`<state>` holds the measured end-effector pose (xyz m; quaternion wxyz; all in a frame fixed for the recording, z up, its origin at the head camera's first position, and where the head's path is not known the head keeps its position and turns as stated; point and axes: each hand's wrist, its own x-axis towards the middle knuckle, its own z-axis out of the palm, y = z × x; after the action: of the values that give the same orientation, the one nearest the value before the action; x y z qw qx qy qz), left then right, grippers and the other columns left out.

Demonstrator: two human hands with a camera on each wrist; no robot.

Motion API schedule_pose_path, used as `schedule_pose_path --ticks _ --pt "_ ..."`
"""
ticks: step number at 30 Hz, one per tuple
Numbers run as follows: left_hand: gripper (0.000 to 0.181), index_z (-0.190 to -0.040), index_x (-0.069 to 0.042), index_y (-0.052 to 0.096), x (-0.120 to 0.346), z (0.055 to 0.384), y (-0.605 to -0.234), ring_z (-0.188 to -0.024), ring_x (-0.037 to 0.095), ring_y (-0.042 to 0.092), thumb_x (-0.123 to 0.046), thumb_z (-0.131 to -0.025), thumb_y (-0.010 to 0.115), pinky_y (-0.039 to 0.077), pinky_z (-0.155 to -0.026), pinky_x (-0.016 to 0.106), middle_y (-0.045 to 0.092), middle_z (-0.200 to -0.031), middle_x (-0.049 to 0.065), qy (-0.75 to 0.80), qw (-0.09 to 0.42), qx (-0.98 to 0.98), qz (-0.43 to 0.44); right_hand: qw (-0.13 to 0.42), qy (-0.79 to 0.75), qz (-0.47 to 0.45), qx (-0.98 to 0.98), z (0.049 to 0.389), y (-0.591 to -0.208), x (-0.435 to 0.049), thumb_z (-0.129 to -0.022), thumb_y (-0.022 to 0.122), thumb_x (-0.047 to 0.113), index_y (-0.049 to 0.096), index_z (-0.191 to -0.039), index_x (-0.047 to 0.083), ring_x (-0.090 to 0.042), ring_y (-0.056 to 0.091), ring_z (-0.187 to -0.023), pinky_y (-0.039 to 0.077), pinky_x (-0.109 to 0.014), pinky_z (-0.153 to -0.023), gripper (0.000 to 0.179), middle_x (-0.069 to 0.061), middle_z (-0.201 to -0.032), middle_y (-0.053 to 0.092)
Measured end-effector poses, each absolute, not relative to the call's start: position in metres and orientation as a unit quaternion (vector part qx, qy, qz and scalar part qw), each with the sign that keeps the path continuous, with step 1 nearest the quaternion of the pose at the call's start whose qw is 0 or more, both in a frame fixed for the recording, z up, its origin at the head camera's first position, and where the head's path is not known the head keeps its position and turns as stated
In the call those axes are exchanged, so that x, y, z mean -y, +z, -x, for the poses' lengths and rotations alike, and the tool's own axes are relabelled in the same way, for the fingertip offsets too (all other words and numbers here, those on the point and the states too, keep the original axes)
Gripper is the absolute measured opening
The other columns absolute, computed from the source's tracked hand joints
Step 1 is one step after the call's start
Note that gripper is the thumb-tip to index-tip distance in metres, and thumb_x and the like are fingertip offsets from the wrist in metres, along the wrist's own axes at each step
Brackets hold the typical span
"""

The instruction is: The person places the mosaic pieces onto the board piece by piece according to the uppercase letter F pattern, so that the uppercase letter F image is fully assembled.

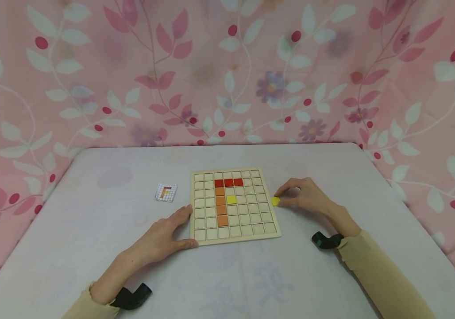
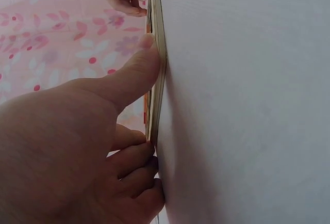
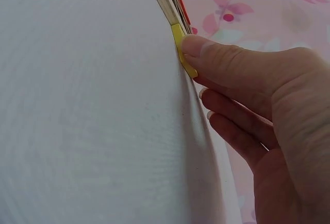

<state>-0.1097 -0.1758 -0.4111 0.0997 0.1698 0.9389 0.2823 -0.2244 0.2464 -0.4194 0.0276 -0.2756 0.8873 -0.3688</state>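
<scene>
A light wooden grid board [image 1: 251,219] lies on the white cloth. A row of red tiles [image 1: 229,182], a column of orange tiles [image 1: 221,210] and one yellow tile [image 1: 231,200] sit in its squares. My left hand [image 1: 160,237] rests against the board's left side, its thumb [image 2: 136,74] at the near left corner and its fingertips further up the edge. Between thumb and forefinger, my right hand [image 1: 307,197] pinches another yellow tile [image 3: 179,41] at the board's right edge, the other fingers loosely curled.
Left of the board lies a small pattern card [image 1: 166,193] with a coloured grid printed on it. Black wrist straps [image 1: 327,240] stick out at both sleeves. A pink floral curtain [image 1: 211,66] hangs behind the table [image 1: 112,195].
</scene>
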Motion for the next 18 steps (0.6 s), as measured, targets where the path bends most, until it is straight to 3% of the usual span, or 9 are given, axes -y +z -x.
schedule_pose_path --ticks 9,18 --pt "0.101 -0.158 -0.01 0.029 0.1752 0.1098 -0.4098 -0.15 0.03 0.029 -0.051 -0.081 0.079 0.033 -0.117 0.052 0.032 -0.162 0.008 0.283 0.101 -0.939 -0.165 0.008 -0.363 0.29 -0.885 0.2253 -0.4212 -0.2462 -0.075 0.089 0.023 0.079 -0.096 0.022 -0.012 0.069 -0.098 0.05 -0.029 -0.094 0.024 0.009 -0.095 0.076" --pt "0.101 -0.158 -0.011 0.029 0.1749 0.1096 -0.4088 -0.15 0.03 0.029 -0.052 -0.08 0.079 0.032 -0.117 0.053 0.031 -0.163 0.008 0.286 0.107 -0.939 -0.16 -0.003 -0.379 0.296 -0.877 0.2249 -0.4227 -0.2452 -0.072 0.09 0.015 0.079 -0.095 0.014 -0.021 0.07 -0.097 0.05 -0.03 -0.094 0.025 0.0 -0.095 0.077"
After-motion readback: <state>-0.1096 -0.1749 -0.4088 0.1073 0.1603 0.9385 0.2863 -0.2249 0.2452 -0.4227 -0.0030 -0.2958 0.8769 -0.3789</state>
